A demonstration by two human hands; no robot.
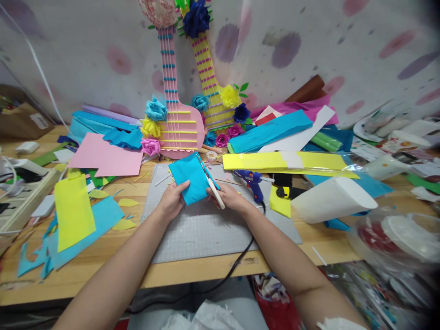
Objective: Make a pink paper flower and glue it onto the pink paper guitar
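two hands are counted, left hand (171, 201) and right hand (229, 197) | one folded blue paper (190, 176) is counted | one pair of scissors (212, 185) is seen | two paper guitars (182, 130) are counted | ten paper flowers (156, 110) are made out | one glue gun (253, 182) is seen | one cutting mat (206, 229) is noted

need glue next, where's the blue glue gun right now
In the head view, the blue glue gun lies just right of the right hand, at the grey cutting mat's far right corner, near the long yellow paper.
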